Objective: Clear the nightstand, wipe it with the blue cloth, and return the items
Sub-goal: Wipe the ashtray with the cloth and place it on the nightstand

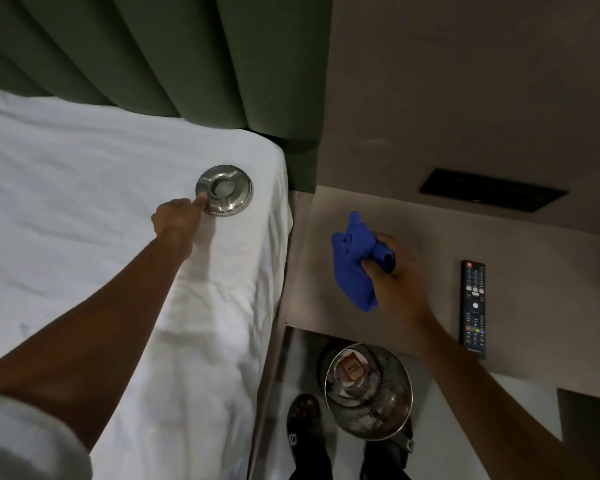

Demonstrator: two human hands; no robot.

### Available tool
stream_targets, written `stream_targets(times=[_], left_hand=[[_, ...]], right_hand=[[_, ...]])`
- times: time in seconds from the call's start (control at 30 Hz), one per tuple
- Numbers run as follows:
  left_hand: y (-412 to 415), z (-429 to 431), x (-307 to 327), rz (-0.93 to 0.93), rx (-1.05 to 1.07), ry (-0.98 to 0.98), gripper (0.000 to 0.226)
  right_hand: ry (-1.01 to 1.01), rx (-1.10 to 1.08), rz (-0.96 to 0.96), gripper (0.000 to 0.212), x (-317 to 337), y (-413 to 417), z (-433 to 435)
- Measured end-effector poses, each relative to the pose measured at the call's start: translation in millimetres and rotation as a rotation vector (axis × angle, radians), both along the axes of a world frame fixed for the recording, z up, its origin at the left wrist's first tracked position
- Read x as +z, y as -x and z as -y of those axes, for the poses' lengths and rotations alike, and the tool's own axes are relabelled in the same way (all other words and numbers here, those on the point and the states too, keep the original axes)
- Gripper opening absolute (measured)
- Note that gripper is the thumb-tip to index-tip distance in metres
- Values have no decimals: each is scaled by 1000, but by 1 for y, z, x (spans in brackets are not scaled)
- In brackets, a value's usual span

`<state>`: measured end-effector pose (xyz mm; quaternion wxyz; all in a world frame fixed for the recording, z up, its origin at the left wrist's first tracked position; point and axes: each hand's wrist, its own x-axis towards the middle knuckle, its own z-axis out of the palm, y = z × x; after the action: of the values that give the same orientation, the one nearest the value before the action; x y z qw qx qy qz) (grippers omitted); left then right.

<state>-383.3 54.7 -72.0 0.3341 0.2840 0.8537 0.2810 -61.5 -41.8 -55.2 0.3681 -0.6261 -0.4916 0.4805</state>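
A round steel ashtray (224, 189) rests on the white bed sheet (84, 202) near the bed's right corner. My left hand (177, 218) reaches over the bed and pinches the ashtray's near-left rim. My right hand (397, 277) is closed on a bunched blue cloth (355, 261), held on or just above the beige nightstand top (413, 220). A black remote control (472, 308) lies lengthwise on the nightstand, right of that hand.
A green padded headboard (153, 64) backs the bed. A dark vent or panel (492, 190) sits in the wall behind the nightstand. Below the nightstand's front edge stands a metal mesh bin (369, 393) with rubbish inside, and my feet in sandals (303, 424) are beside it.
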Motion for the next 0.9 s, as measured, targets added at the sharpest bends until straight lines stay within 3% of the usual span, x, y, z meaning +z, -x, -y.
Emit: stream_targets(times=[0.13, 0.23, 0.4, 0.5, 0.6, 0.67, 0.77, 0.9], left_hand=[[-3, -7, 0, 84, 35, 15, 39], [-10, -2, 3, 285, 113, -122, 12], [-44, 21, 25, 477, 129, -351, 31], [-86, 46, 32, 478, 25, -363, 32], [-136, 69, 26, 614, -10, -318, 24], [-167, 79, 24, 714, 20, -262, 26], [-200, 77, 15, 846, 79, -226, 23], [-221, 69, -5, 992, 218, -160, 29]], right_hand=[[-16, -1, 14, 31, 4, 1, -5], [-32, 11, 29, 28, 7, 2, -11], [-151, 12, 211, 30, 17, 3, -26], [-298, 1, 386, 38, 22, 7, -40], [-252, 146, 463, 52, 23, 11, -48], [-253, 202, 475, 55, 25, 19, -41], [-418, 183, 626, 43, 16, 19, -21], [-417, 183, 735, 49, -5, -13, 3]])
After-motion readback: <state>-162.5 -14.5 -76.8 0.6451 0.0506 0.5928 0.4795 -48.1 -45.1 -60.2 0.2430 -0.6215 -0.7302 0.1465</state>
